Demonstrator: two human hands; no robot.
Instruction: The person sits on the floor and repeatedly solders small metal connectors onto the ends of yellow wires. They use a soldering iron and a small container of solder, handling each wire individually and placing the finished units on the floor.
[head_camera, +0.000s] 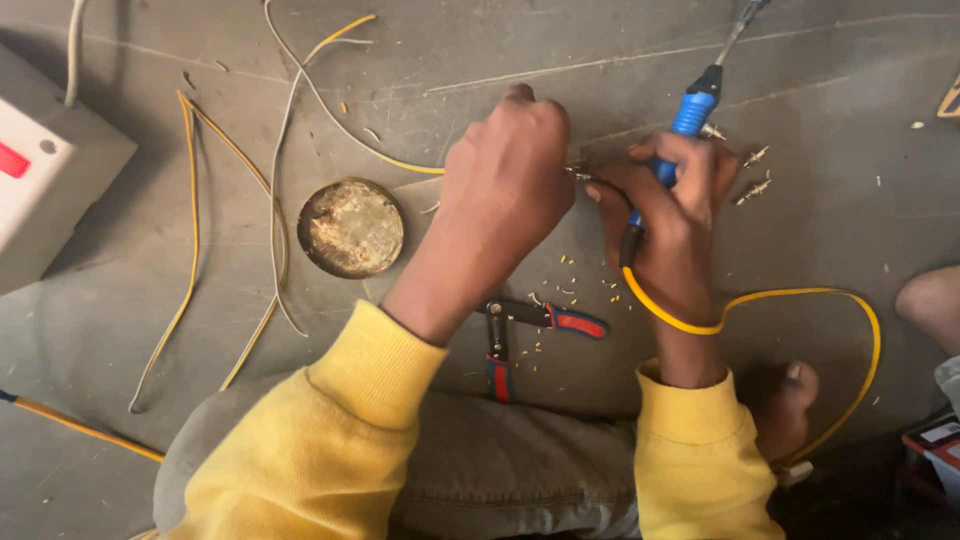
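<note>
Where the grey floor (120, 300) meets the left edge, a pale box (45, 180) with a red rectangular patch sits with a light cable running up from it. Just right of it, thin yellow and white wires (190, 250) trail in long loops across the floor. Next comes a round shallow tin (351, 227), open, its inside crusted with a dull, brownish residue; whether anything loose lies in it cannot be told. Right of the tin, the left hand (505, 185) is curled knuckles-up, fingertips pinched on the bare end of a thin wire (578, 175), though the grip itself is hidden behind the hand. Below it, between the yellow sleeves, red-and-black wire strippers (530, 325) lie open on the floor among small yellow flecks of insulation. Just beside the left hand, the right hand (670, 215) is closed around the blue handle of a soldering iron (690, 110), whose cord leads up and off the top edge. A thicker yellow cable (800, 295) loops under that wrist and arcs out to the right. Small metal connectors (755, 175) lie scattered near the right hand.
</note>
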